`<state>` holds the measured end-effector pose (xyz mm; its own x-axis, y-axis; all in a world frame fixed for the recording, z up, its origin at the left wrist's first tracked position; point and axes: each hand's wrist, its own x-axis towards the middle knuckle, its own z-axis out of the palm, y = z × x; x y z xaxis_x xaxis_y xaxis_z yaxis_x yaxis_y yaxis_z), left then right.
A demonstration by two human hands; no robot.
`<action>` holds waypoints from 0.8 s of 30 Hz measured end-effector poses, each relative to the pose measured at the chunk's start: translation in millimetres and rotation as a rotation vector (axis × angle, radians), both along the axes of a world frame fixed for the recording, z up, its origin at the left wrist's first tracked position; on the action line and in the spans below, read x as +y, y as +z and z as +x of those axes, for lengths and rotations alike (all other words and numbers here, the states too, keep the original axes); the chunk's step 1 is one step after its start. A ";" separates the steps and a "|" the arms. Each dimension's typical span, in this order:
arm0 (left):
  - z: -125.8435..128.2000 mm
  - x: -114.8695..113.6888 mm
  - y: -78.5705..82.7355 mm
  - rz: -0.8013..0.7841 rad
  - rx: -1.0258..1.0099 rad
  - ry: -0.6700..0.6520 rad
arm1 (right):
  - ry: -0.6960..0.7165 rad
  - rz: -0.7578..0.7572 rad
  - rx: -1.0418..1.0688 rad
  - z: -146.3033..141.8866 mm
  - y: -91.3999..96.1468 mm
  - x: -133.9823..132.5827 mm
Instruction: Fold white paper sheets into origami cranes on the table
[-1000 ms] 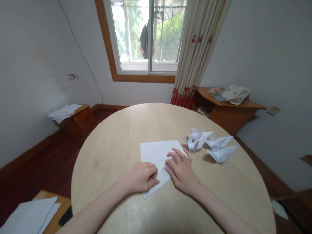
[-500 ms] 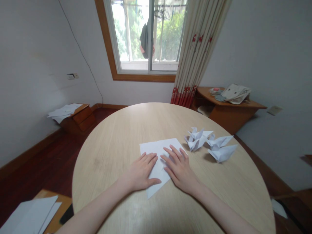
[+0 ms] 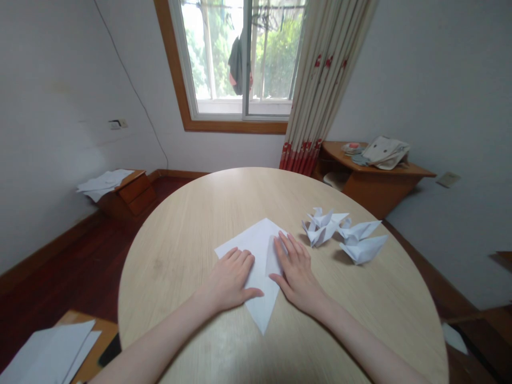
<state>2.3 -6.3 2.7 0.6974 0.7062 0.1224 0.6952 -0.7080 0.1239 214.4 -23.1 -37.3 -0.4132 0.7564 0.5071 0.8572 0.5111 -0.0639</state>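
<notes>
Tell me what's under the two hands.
The left hand and right hand press flat on a white paper sheet lying on the table; the part beneath the palms is hidden.

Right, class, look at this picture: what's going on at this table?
A person presses both hands flat on a white sheet of paper lying cornerwise on a round wooden table. The left hand is on its left side and the right hand on its right. Folded paper figures sit further right, untouched.

A room in a home: a curtained window point(image 3: 244, 58) with laundry hanging outside, wooden side cabinets point(image 3: 132, 191), dark floorboards, round wooden counter point(image 3: 224, 208).
</notes>
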 end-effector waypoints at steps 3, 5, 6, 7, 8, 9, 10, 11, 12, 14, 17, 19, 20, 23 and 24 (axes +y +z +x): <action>-0.5 -0.2 1.4 -0.008 -0.009 -0.034 | -0.016 -0.027 0.022 0.9 -3.0 1.4; -0.9 -0.3 0.2 -0.017 -0.025 -0.072 | -0.021 -0.043 0.044 1.4 -5.1 2.4; -1.1 -0.3 -0.9 -0.026 -0.041 -0.096 | -0.020 -0.053 0.060 1.7 -6.1 2.8; -1.3 -0.4 -2.2 -0.041 -0.063 -0.120 | -0.019 -0.063 0.077 1.9 -7.0 3.2; -1.6 -0.3 -3.5 -0.060 -0.090 -0.141 | -0.017 -0.073 0.093 2.1 -7.8 3.6; -1.9 -0.2 -4.9 -0.083 -0.119 -0.153 | -0.017 -0.084 0.107 2.3 -8.5 3.8; -2.3 0.0 -6.3 -0.111 -0.143 -0.157 | -0.018 -0.093 0.117 2.4 -9.0 4.0; -2.7 0.2 -7.4 -0.140 -0.159 -0.151 | -0.024 -0.100 0.124 2.5 -9.4 4.2; -3.2 0.5 -8.3 -0.170 -0.166 -0.140 | -0.032 -0.105 0.127 2.5 -9.8 4.3; -4.1 1.2 -8.8 -0.216 -0.164 -0.124 | -0.049 -0.111 0.127 2.5 -10.3 4.5; -5.0 2.2 -7.6 -0.229 -0.156 -0.145 | -0.061 -0.110 0.117 2.3 -10.8 4.7; -5.3 3.1 -7.1 -0.218 -0.157 -0.171 | -0.067 -0.109 0.115 2.3 -10.8 4.8; -5.5 3.7 -7.2 -0.212 -0.161 -0.184 | -0.069 -0.110 0.115 2.4 -10.6 4.7; -6.3 5.2 -9.3 -0.192 -0.166 -0.211 | -0.066 -0.115 0.106 2.9 -9.2 4.5; -6.6 5.7 -10.2 -0.183 -0.160 -0.217 | -0.063 -0.114 0.102 3.2 -8.5 4.4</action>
<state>-4.2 -0.6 -7.4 0.8163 0.5634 0.1276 0.4918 -0.7937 0.3581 217.5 -18.7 -45.8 -0.3139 0.8342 0.4533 0.8732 0.4412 -0.2072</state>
